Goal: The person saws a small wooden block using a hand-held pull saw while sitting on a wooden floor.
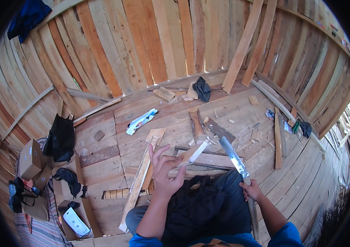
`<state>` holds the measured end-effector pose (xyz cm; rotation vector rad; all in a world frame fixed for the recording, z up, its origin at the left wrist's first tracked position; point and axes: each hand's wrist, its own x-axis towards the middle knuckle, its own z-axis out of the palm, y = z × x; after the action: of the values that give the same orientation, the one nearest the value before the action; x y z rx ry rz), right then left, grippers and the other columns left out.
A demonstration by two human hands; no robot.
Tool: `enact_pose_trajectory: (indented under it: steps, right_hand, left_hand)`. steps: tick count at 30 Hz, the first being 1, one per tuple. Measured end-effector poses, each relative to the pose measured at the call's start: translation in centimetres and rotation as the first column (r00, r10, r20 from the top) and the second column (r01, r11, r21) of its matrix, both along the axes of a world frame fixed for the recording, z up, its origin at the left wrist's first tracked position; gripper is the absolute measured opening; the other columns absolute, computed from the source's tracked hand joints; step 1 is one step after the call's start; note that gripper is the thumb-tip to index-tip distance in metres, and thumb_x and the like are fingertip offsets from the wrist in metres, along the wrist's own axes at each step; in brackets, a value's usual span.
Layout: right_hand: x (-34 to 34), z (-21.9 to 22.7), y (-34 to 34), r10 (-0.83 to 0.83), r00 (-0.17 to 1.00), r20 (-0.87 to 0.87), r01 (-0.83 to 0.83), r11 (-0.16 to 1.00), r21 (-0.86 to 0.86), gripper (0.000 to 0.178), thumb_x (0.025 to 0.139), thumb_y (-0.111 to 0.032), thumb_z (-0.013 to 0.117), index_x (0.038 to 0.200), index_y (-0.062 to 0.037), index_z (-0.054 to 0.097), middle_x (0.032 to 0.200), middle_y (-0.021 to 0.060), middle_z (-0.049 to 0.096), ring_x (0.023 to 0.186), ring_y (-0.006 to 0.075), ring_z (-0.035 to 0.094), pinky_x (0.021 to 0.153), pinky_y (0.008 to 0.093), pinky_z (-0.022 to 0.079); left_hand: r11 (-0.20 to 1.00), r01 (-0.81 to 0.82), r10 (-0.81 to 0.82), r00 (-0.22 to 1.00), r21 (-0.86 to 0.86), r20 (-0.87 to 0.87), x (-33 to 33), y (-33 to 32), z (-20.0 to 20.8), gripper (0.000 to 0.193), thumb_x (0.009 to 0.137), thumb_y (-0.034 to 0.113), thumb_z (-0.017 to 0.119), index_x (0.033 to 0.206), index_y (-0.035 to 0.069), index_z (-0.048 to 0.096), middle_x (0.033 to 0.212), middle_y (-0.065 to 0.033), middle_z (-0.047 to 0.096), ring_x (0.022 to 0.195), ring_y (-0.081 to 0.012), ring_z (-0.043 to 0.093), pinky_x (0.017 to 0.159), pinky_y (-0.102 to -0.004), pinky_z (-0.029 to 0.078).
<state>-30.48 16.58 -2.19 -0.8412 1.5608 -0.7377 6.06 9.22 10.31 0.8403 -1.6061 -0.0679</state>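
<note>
In front of my lap, my left hand (167, 171) pinches a small flat piece of wood (190, 154), with some of its fingers raised. The far side of that piece catches bright light. My right hand (252, 190) is wrapped round the long wooden handle of a machete (232, 155). Its blade points up and away, to the right of the wood piece and apart from it. Beyond my hands, a plank (216, 160) and a split log (196, 123) lie on the floor among wood chips. A dark cloth (199, 201) covers my lap.
A long board (140, 183) lies left of my legs. Open cardboard boxes (90, 212) and a black bag (60, 138) stand further left. A blue-white wrapper (142, 121) lies ahead. Tall boards (243, 47) lean on the back wall; another board (278, 140) rests at right.
</note>
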Motion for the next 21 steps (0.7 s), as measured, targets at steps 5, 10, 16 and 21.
enact_pose_trajectory:
  steps: [5, 10, 16, 21]
  right_hand:
    - [0.1, 0.2, 0.1, 0.016, 1.0, 0.025, -0.016, 1.0, 0.0, 0.031, 0.091, -0.023, 0.068, 0.076, -0.0061, 0.045, 0.051, 0.0058, 0.05, 0.038, 0.0148, 0.05, 0.035, 0.0339, 0.047]
    - [0.2, 0.4, 0.6, -0.006, 1.0, -0.017, 0.007, 1.0, 0.014, 0.03, 0.091, -0.023, 0.067, 0.077, -0.0046, 0.048, 0.052, 0.0051, 0.05, 0.038, 0.0143, 0.05, 0.035, 0.0327, 0.045]
    - [3.2, 6.0, 0.3, 0.065, 0.996, -0.063, -0.074, 0.987, -0.142, 0.03, 0.095, -0.035, 0.061, 0.091, -0.0063, 0.051, 0.057, -0.0007, 0.046, 0.044, 0.0089, 0.046, 0.04, 0.0251, 0.039]
    - [8.5, 18.6, -0.5, 0.206, 0.956, 0.21, -0.129, 0.936, -0.328, 0.034, 0.094, -0.034, 0.063, 0.112, -0.0087, 0.05, 0.066, -0.0036, 0.047, 0.05, 0.0049, 0.044, 0.044, 0.0212, 0.036]
  left_hand:
    - [0.999, -0.013, 0.014, 1.0, 0.036, -0.005, -0.8, 0.3, 0.3, 0.023, 0.073, 0.009, 0.072, 0.086, 0.008, 0.052, 0.076, -0.0079, 0.059, 0.118, -0.0349, 0.053, 0.113, -0.0654, 0.006]
    - [0.998, 0.044, -0.041, 0.998, 0.045, -0.051, -1.9, 1.0, 0.9, 0.021, 0.07, 0.006, 0.074, 0.081, 0.009, 0.057, 0.075, -0.0047, 0.063, 0.114, -0.035, 0.056, 0.113, -0.0655, 0.01]
    - [0.984, 0.175, -0.175, 0.984, 0.003, 0.029, -2.5, 1.7, 0.6, 0.024, 0.07, 0.006, 0.072, 0.086, 0.008, 0.054, 0.077, -0.0071, 0.065, 0.117, -0.035, 0.054, 0.113, -0.0664, 0.011]
    - [0.967, 0.256, -0.256, 0.963, 0.009, 0.085, -3.5, 2.4, 0.1, 0.025, 0.067, 0.004, 0.072, 0.085, 0.01, 0.055, 0.081, -0.0049, 0.066, 0.115, -0.0353, 0.056, 0.112, -0.0679, 0.014]
